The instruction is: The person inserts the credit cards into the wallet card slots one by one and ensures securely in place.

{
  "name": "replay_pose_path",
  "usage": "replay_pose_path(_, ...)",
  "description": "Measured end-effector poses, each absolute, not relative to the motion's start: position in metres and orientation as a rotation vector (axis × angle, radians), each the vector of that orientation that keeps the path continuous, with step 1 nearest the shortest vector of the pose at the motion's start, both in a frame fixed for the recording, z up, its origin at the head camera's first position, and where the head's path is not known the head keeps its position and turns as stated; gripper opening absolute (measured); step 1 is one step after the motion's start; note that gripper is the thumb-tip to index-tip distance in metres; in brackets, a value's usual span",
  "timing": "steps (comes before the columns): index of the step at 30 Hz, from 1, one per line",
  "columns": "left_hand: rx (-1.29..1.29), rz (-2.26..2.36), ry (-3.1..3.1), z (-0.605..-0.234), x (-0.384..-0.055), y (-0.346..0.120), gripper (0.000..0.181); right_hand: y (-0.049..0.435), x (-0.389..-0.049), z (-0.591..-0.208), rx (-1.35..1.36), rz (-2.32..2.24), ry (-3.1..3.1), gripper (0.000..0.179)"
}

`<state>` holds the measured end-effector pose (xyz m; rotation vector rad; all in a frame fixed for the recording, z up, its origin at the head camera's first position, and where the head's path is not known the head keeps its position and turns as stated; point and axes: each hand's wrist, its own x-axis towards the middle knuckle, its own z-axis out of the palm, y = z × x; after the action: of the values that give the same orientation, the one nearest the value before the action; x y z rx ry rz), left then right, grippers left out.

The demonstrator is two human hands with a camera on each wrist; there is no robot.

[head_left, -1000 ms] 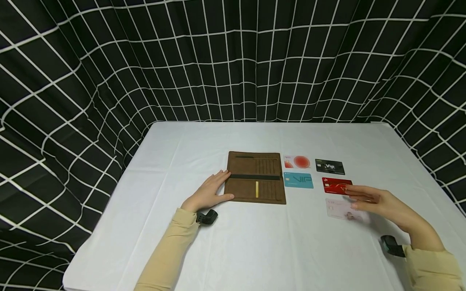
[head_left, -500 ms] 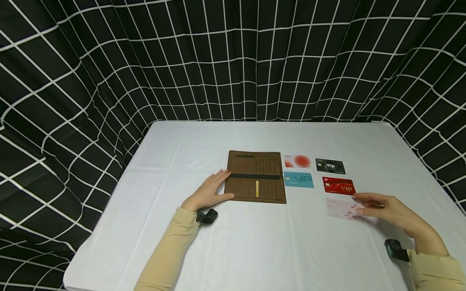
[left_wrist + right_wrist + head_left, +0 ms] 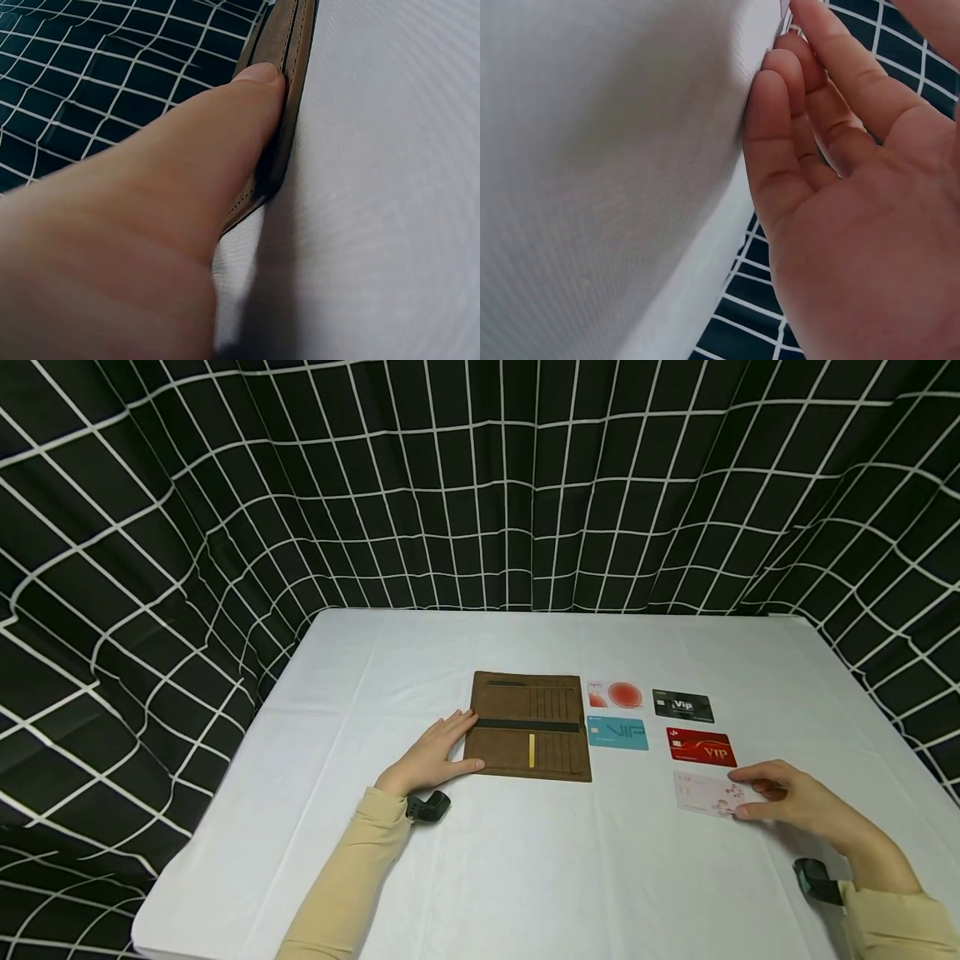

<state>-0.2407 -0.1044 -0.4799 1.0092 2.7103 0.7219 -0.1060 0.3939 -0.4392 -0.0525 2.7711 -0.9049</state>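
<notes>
A brown open wallet [image 3: 498, 756] lies flat on the table, with a yellow-edged card [image 3: 532, 750] in one slot. My left hand [image 3: 427, 756] rests at its left edge, fingers extended; in the left wrist view the thumb [image 3: 259, 97] lies on the wallet's edge. At the right, my right hand [image 3: 795, 797] pinches the right end of a pale pink VIP card [image 3: 701, 793], index finger at its far edge and thumb at its near edge. In the right wrist view the other fingers [image 3: 769, 120] bend down close to the white cloth.
Beyond the pink card lie a red VIP card [image 3: 701, 747] and a black VIP card [image 3: 682, 705]. A blue VIP card [image 3: 617, 732] and a white card with a red circle [image 3: 615, 694] lie beside the wallet. A dark grid curtain [image 3: 510, 485] hangs behind the white table [image 3: 525, 877].
My right hand has come down from over the red card to the pink card's right end, closing its index finger and thumb on it. The left hand stays on the wallet.
</notes>
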Motion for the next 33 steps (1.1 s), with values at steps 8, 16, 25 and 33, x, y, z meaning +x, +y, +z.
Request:
replay_pose_path(8,1.012,0.718,2.712,-0.478,-0.240,-0.104,0.082,0.389,-0.110,-0.441,-0.038,-0.854,2.837,0.059)
replay_pose_path(16,1.004,0.691,2.715,-0.477,-0.239,-0.104,0.081,0.384,-0.111,-0.443,-0.058,-0.854,2.838,0.054)
replay_pose_path(25,1.000,0.710,2.709,-0.477,-0.238,-0.104,0.080,0.382,-0.112,-0.443,-0.041,-0.867,2.777,0.050)
replay_pose_path(33,1.010,0.699,2.723,-0.476,-0.238,-0.104,0.080,0.377,-0.109,-0.437,-0.038,-1.008,2.704,0.051)
